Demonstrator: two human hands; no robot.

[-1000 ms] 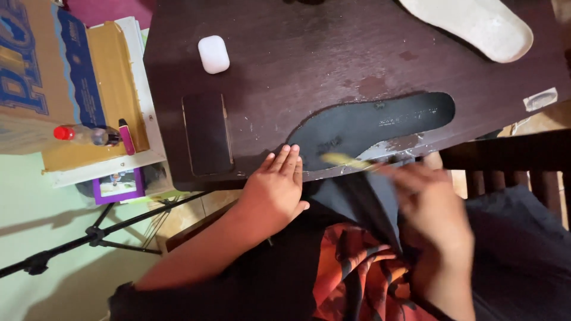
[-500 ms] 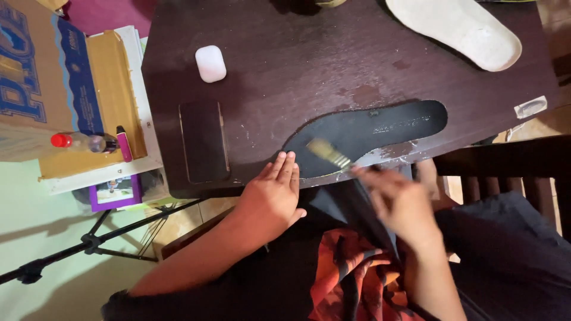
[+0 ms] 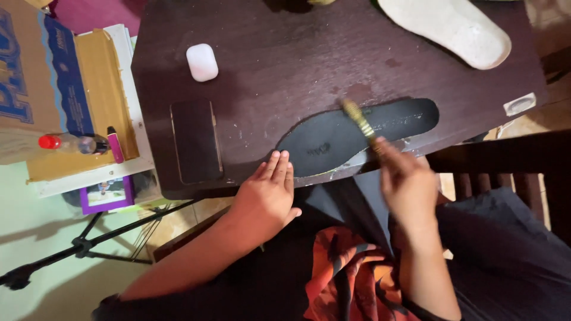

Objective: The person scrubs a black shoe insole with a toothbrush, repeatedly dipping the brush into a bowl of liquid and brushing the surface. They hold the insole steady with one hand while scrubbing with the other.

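Head view: dark scuffed wooden table [image 3: 285,65]

A flat black shoe insole [image 3: 357,134] lies at the dark brown wooden worktop's [image 3: 285,65] near edge, a white insole [image 3: 452,27] at its far right corner, beside a small white case [image 3: 202,62].

- A dark brown wooden table [image 3: 285,65] carried everything; its top was scuffed and flecked with pale spots.
- A black insole [image 3: 333,139] lay flat near the front edge, its heel end jutting slightly past it.
- A whitish insole [image 3: 452,27] lay at the far right corner, well apart from the black one.
- A small white rounded case [image 3: 202,62] sat toward the far left.
- A dark phone [image 3: 195,141] lay face down near the left front edge.
- A small oval sticker [image 3: 519,104] was stuck at the right edge.
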